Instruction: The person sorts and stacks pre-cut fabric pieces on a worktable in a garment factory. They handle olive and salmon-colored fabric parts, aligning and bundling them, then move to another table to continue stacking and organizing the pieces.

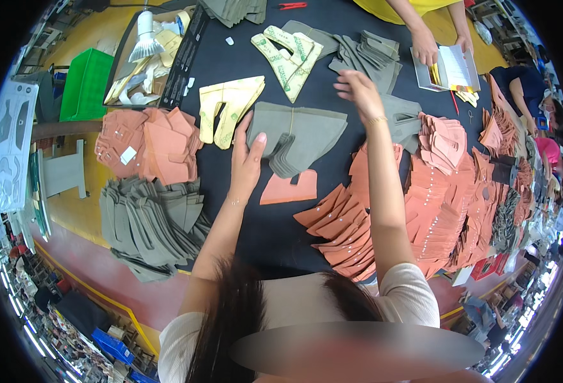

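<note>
A small stack of grey-green cut pieces (pixel 307 131) lies in front of me, its lower edges fanned into layers. Along its left edge rests my left hand (pixel 247 159), fingers stretched and thumb apart, touching the stack. My right hand (pixel 360 96) is off the stack's upper right, fingers loosely spread and nothing visible in them. Two cream patterned pieces lie beyond: one forked piece (pixel 233 92) by my left fingertips, one triangular piece (pixel 294 67) farther away. Just below the stack is a single salmon piece (pixel 288 189) with a notch.
Salmon stacks (pixel 166 147) and grey-green stacks (pixel 150 220) stand at left; many salmon rows (pixel 435 204) fill the right. More grey-green pieces (pixel 371 57) lie beyond my right hand. A scrap box (pixel 189 57) is far left. A co-worker's hand (pixel 424 46) reaches a white box (pixel 425 75).
</note>
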Demonstrator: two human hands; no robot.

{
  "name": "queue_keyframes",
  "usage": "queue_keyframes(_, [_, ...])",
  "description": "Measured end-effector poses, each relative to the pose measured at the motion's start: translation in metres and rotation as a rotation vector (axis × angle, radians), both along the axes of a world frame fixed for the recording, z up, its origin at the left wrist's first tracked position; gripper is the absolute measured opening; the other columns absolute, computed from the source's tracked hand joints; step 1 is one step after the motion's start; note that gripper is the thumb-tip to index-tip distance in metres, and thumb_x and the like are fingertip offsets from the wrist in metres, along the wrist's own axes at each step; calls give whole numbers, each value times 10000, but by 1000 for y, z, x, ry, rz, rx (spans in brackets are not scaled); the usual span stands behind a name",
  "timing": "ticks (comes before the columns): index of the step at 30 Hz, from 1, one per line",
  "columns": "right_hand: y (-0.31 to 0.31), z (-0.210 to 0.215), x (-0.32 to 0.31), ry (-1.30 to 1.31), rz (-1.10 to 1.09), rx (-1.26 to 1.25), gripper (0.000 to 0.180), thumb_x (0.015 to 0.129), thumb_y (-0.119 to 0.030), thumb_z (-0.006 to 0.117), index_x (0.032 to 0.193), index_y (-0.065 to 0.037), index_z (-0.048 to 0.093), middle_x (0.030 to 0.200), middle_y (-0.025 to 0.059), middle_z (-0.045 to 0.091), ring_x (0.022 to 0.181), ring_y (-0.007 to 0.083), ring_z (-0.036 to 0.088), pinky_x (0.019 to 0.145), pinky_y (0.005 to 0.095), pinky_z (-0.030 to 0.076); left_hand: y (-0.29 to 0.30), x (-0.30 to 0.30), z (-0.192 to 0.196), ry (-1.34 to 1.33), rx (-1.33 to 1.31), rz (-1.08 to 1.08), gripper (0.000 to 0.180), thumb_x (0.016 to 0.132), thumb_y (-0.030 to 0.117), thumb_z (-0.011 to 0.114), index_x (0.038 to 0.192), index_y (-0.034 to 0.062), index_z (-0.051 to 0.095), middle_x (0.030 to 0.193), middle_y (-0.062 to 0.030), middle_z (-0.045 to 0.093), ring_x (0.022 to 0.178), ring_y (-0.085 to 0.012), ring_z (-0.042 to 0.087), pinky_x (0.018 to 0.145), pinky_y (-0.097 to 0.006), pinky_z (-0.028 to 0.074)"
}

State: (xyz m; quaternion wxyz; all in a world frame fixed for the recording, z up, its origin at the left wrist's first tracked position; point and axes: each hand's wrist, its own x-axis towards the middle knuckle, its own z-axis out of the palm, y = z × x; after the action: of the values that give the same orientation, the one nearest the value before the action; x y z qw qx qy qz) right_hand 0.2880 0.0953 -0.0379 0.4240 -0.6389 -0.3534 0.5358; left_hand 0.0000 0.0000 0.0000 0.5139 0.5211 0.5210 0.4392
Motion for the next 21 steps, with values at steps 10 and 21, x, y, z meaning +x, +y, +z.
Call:
queue_keyframes(10, [87,-54,-58,-426,332,3,497,799,-443,680,1028,-3,642,755,78,663,623,141,635,550,288,523,6,3,-7,-23,33,6,527,934,206,499,1370,-54,356,1336,-168,446,1214,-225,434,1039,-332,320])
queue_keyframes(21, [85,-51,-35,438,-104,-53,691,859,-319,682,1304,115,382,1191,216,537,1032,266,602,846,348,525,5,3,-11,-36,41,-5,553,942,263,505,1376,-43,350,1321,-159,439,1210,-231,432,1036,-343,325])
